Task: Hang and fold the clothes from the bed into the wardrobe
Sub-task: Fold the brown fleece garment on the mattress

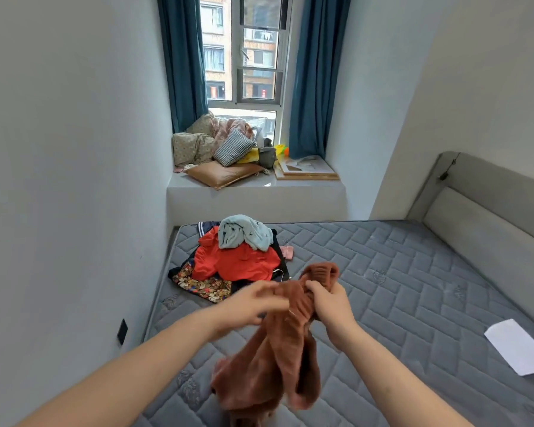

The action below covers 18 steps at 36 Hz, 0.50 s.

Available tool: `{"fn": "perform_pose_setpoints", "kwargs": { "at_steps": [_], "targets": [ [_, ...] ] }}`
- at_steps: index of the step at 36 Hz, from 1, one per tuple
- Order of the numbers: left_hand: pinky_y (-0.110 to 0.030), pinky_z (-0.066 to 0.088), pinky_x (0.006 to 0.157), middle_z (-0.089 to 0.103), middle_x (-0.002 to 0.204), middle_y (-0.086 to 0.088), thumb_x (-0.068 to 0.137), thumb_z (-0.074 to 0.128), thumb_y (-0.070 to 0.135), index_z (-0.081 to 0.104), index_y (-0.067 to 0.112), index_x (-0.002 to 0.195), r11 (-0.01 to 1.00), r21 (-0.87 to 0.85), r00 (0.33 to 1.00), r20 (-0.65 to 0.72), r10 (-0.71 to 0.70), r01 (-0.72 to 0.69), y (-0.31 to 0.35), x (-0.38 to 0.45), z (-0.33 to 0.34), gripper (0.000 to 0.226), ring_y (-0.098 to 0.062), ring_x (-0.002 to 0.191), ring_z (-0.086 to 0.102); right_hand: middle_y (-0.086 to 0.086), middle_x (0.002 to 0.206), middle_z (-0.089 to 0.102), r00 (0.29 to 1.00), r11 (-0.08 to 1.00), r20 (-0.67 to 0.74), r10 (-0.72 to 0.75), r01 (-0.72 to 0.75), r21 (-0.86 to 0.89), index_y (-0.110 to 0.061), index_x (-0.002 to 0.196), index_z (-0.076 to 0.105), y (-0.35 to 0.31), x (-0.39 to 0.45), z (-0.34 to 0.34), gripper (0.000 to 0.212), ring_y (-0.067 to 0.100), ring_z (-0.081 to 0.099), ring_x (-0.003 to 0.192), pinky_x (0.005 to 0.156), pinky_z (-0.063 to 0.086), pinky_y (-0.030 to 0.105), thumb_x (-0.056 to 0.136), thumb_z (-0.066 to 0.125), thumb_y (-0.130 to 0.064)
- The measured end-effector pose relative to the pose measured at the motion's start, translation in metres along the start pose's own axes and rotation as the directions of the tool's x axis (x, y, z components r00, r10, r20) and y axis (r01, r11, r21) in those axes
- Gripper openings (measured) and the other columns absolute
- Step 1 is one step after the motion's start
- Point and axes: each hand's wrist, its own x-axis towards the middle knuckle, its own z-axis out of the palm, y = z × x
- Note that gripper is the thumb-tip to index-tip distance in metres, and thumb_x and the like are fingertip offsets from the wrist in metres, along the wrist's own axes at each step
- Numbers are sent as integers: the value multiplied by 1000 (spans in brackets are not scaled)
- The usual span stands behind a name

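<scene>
Person holds brown fleece garment (278,359) above bed (398,288). Right hand (329,303) grips bunched upper part, fingers curled round fabric; ribbed collar rises just beyond this grip, rest hangs below it toward mattress. Left hand (253,302), blurred, touches garment just left of grip; fingers look curled into cloth, hold unclear. Beyond and left of grip: clothes pile (228,260) on bed, red garment (238,260) under pale blue one (244,231). White paper (520,346) well right. Cushions (216,149) on window ledge.
</scene>
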Motion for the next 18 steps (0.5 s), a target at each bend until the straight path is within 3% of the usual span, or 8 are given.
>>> {"fn": "perform_pose_setpoints", "kwargs": {
  "at_steps": [2,6,8,10,13,15,18],
  "targets": [
    [-17,53,76,72,117,11,71,91,32,52,23,131,999,51,1000,0,-12,12,-35,-8,10,72,-1,95,71,4,79,77,999,995,-12,53,-52,82,-15,84,75,2,6,3,15,19,73,77,73,59,36,93,63,-17],
    [-23,51,98,68,119,22,45,90,74,50,39,124,931,352,995,-55,-86,100,-85,-16,32,96,8,108,63,12,83,77,996,965,17,89,-90,246,-8,94,71,1,7,16,12,28,75,82,84,60,46,96,62,-17],
    [-13,48,89,62,116,31,41,83,84,46,50,123,904,412,993,-68,-98,117,-95,-12,37,97,15,102,58,20,90,76,989,918,70,127,-144,368,-3,100,69,-4,4,23,15,35,75,88,88,60,51,95,64,-16],
    [-11,46,87,59,114,36,45,82,82,43,57,121,911,395,993,-77,-93,116,-98,-7,38,89,18,101,56,26,101,74,981,869,109,160,-192,455,2,111,68,-11,2,28,24,40,73,98,93,57,56,94,65,-14],
    [-26,48,104,64,120,27,57,87,66,51,44,127,966,228,987,-128,-94,122,-101,3,33,83,8,111,60,27,112,72,977,831,146,158,-211,514,6,122,64,-21,0,30,34,38,71,103,88,60,49,94,62,-14],
    [-27,49,103,63,118,27,54,87,70,51,44,120,977,174,981,-171,-94,124,-95,6,28,80,7,109,60,28,117,70,971,809,201,130,-221,545,10,125,62,-24,0,28,38,35,70,107,83,62,43,97,58,-17],
    [-26,51,99,67,117,20,42,88,77,54,37,117,991,64,970,-224,-98,115,-87,13,21,92,2,106,64,30,123,66,958,791,280,58,-215,573,9,119,62,-24,-2,22,38,38,67,115,93,58,48,102,48,-22]
  ]
}}
